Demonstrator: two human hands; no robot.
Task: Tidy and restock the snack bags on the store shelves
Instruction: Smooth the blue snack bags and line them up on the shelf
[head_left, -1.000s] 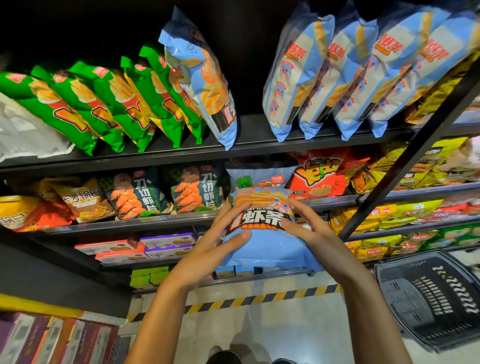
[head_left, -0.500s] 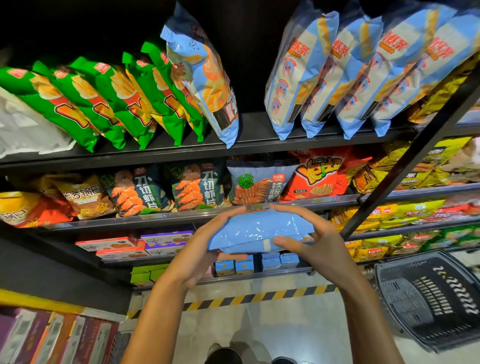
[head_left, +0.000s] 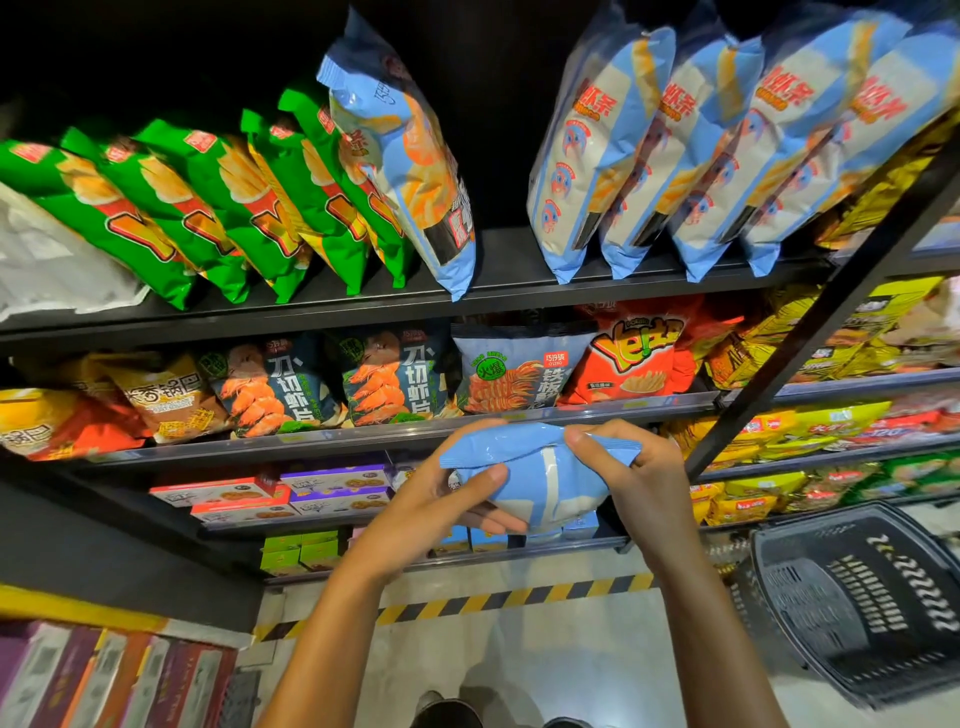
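While both hands' fingers grasp a plain-backed blue snack bag (head_left: 540, 478), left hand (head_left: 441, 504), right hand (head_left: 644, 478), "Ye!" red bag (head_left: 634, 353) shelved above.

Black metal shelving (head_left: 519, 291) rises into darkness overhead; pale glossy floor (head_left: 519, 660) below, crossed by yellow-black hazard tape (head_left: 519, 597).

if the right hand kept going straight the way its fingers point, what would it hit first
The right hand pinches the blue bag, with its fingers pointing left toward the left hand. Going straight on, it would press through the bag and probably meet the left hand's fingers first, though depth is unclear.
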